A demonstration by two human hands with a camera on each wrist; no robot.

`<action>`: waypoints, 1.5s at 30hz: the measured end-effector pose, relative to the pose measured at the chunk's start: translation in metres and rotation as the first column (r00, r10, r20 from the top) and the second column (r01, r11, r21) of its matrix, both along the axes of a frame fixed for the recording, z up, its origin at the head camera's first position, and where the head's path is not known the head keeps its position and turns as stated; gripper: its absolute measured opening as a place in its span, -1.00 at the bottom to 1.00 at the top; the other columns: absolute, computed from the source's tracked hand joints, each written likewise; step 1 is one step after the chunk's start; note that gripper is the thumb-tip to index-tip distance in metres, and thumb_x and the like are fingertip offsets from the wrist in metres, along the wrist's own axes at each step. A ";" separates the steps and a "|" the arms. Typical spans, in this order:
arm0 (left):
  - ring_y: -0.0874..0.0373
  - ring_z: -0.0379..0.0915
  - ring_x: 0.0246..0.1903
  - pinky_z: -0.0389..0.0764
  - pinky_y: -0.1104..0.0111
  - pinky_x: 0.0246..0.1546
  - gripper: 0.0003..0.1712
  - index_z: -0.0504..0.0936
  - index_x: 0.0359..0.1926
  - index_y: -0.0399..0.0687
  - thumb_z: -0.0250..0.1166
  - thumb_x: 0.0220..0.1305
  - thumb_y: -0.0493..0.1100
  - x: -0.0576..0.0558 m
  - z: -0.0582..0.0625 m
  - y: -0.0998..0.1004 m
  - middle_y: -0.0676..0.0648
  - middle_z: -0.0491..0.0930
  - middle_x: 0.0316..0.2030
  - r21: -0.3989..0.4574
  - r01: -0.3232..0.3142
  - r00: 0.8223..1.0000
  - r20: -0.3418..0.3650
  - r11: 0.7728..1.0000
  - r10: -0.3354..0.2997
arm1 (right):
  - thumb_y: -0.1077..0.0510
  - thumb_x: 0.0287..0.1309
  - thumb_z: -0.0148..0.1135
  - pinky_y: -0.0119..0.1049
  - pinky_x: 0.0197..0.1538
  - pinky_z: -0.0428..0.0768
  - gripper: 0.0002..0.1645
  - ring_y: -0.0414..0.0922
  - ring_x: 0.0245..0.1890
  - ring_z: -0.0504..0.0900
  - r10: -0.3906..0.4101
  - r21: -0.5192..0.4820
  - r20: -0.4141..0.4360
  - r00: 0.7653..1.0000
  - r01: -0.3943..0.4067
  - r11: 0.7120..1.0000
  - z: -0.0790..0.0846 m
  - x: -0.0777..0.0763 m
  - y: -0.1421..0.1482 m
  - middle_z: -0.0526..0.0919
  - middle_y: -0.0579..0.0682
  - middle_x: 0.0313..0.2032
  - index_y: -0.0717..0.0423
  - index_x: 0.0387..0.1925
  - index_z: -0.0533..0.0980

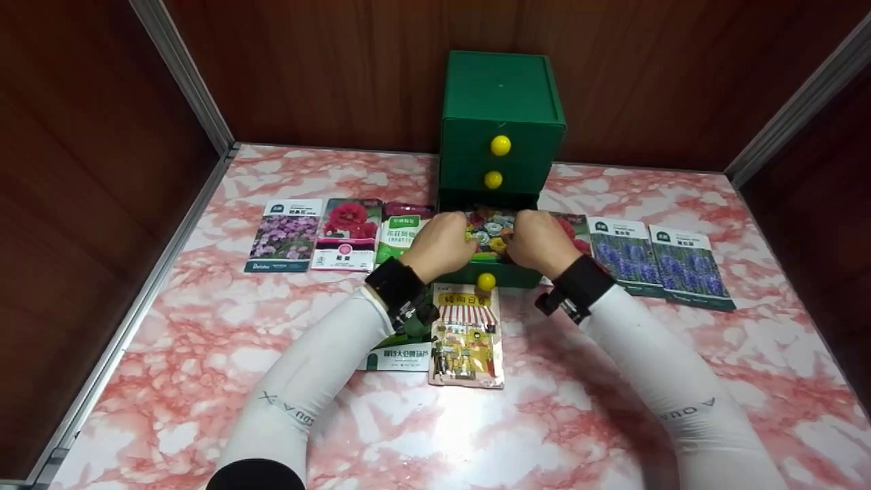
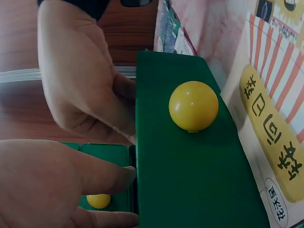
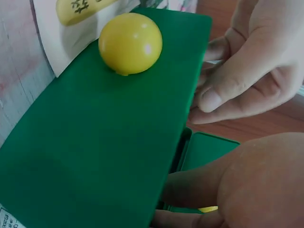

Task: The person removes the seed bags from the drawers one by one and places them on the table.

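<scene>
In the head view, a green drawer [image 1: 517,275] with a yellow knob [image 1: 486,282] stands pulled out at the bottom of a green cabinet [image 1: 500,88]. A seed packet [image 1: 488,233] printed with colourful flowers lies at the drawer's opening. My left hand [image 1: 446,241] pinches the packet's left side, and my right hand [image 1: 539,239] pinches its right side. Both wrist views show the fingers going down behind the drawer front [image 2: 190,175], which hides the fingertips and the packet there.
Left of the cabinet lie a purple-flower packet [image 1: 286,235], a red-flower packet [image 1: 346,235] and a green-white packet [image 1: 401,235]. Two lavender-coloured packets [image 1: 629,252] lie to the right. A striped-awning packet [image 1: 466,340] is just before the drawer, beside another packet [image 1: 398,359]. Wooden walls enclose the table.
</scene>
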State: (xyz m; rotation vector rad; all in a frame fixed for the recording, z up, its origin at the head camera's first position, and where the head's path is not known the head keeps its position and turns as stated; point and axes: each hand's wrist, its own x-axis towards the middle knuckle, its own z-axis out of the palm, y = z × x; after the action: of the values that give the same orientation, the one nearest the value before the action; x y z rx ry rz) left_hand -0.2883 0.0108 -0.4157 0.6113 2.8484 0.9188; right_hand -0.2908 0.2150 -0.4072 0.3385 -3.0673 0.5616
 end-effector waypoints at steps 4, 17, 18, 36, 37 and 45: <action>0.04 0.40 -0.41 0.39 0.24 -0.32 -0.63 0.45 -0.42 -0.03 0.29 0.63 -0.22 -0.003 -0.004 0.005 -0.05 0.43 -0.42 -0.047 0.020 1.000 -0.009 0.999 -0.020 | 0.29 0.34 0.29 -0.04 -0.39 0.51 -0.56 0.00 -0.57 0.43 0.029 0.034 0.018 0.999 -0.030 0.999 -0.003 -0.002 -0.005 0.30 -0.07 -0.65 0.00 -0.62 0.33; 0.02 0.46 -0.35 0.47 0.23 -0.28 -0.65 0.47 -0.49 -0.02 0.23 0.48 -0.37 -0.005 -0.013 0.021 -0.17 0.67 -0.25 -0.190 0.040 0.998 0.048 0.981 -0.031 | 0.34 0.38 0.20 -0.09 -0.42 0.46 -0.53 -0.04 -0.59 0.39 0.005 0.132 0.108 0.994 -0.020 0.991 -0.009 -0.010 -0.015 0.38 0.01 -0.63 0.00 -0.65 0.32; 0.02 0.47 -0.34 0.48 0.22 -0.28 -0.68 0.50 -0.48 -0.03 0.23 0.48 -0.36 -0.005 -0.014 0.022 -0.18 0.69 -0.23 -0.196 0.038 0.998 0.049 0.980 -0.029 | 0.34 0.38 0.20 -0.10 -0.42 0.44 -0.52 -0.04 -0.59 0.36 0.005 0.135 0.121 0.993 -0.021 0.991 -0.010 -0.010 -0.015 0.34 -0.01 -0.63 0.00 -0.65 0.31; -0.01 0.54 -0.31 0.55 0.20 -0.28 -0.79 0.61 -0.38 -0.07 0.26 0.48 -0.31 -0.007 -0.011 0.025 -0.18 0.72 -0.20 -0.211 0.004 0.999 0.033 0.977 0.003 | 0.32 0.33 0.26 -0.02 -0.32 0.57 -0.64 0.03 -0.50 0.48 -0.029 0.092 0.097 0.995 0.020 0.996 -0.013 -0.016 -0.017 0.46 0.05 -0.57 0.06 -0.58 0.41; -0.01 0.55 -0.31 0.54 0.20 -0.29 -0.79 0.62 -0.37 -0.08 0.26 0.48 -0.32 -0.007 -0.010 0.025 -0.18 0.72 -0.22 -0.207 0.004 1.000 0.030 0.978 0.003 | 0.31 0.34 0.26 -0.04 -0.33 0.55 -0.65 0.03 -0.50 0.48 -0.034 0.087 0.099 0.995 0.025 0.996 -0.012 -0.016 -0.018 0.45 0.04 -0.57 0.06 -0.57 0.42; -0.06 0.66 -0.25 0.61 0.15 -0.28 -0.85 0.66 -0.34 -0.08 0.31 0.42 -0.34 -0.008 -0.004 0.021 -0.20 0.75 -0.18 -0.171 -0.059 0.998 -0.047 0.983 0.051 | 0.24 0.49 0.22 -0.10 -0.36 0.54 -0.67 0.03 -0.48 0.52 -0.070 0.028 0.095 0.993 0.068 0.997 -0.009 -0.017 -0.017 0.43 0.05 -0.54 0.11 -0.48 0.45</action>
State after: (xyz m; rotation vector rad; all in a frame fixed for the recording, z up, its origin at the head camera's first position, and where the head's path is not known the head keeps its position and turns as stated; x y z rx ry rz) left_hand -0.2964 0.0313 -0.4199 0.5416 2.9548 0.6633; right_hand -0.3079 0.1980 -0.4160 0.2106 -3.1659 0.5533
